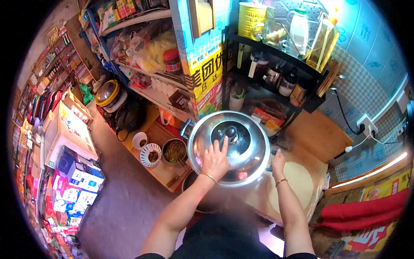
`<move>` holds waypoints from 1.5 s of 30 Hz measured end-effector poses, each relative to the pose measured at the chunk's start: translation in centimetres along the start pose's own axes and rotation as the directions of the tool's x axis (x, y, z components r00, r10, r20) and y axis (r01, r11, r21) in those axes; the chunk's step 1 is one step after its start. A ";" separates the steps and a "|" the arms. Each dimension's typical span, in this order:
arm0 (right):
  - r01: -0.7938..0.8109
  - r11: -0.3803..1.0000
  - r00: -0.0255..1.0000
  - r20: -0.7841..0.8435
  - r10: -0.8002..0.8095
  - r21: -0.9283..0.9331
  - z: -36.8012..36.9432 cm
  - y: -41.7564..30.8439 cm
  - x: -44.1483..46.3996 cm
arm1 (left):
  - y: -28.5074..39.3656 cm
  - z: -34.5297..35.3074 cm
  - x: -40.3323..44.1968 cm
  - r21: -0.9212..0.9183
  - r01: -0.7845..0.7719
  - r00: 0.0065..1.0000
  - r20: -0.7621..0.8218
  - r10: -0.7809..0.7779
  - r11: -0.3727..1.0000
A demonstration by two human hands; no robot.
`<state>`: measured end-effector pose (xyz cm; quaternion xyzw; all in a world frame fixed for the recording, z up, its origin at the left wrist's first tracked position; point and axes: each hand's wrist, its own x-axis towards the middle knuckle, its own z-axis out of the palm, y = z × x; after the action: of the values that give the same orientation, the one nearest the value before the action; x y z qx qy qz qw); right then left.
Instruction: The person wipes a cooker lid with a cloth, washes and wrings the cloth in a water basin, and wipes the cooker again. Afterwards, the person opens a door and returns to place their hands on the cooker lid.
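Observation:
A large round steel lid (198, 146) with a dark glass centre and a black knob (230, 131) covers a pan in front of me. My left hand (214, 160) lies on the lid with its fingers stretched out, the fingertips close to the knob. On the pan's right side, my right hand (278, 165) is closed around a dark side handle (271, 167). Another side handle (187, 128) sticks out at the upper left. A wide, thin sheet of dough (297, 185) lies on a board beside and partly behind my right forearm.
Left of the lid stand a metal bowl (174, 151) of chopped food, a striped bowl (151, 155) and a white cup (139, 140). Behind is a black corner shelf (271, 56) with bottles. A wooden board (319, 134) leans at the right wall near plugged-in cables (366, 129).

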<state>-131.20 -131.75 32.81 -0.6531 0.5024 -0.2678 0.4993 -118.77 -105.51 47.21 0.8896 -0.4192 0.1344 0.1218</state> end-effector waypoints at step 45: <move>0.045 0.997 0.998 -0.030 -0.047 -0.066 0.8 3.0 2.1 | 0.3 -1.0 -0.1 -0.041 0.006 0.999 -0.034 -0.008 0.999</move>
<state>-130.97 -133.36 29.50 -0.6762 0.5034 -0.2730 0.4635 -119.21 -105.27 48.10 0.8860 -0.4166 0.1406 0.1474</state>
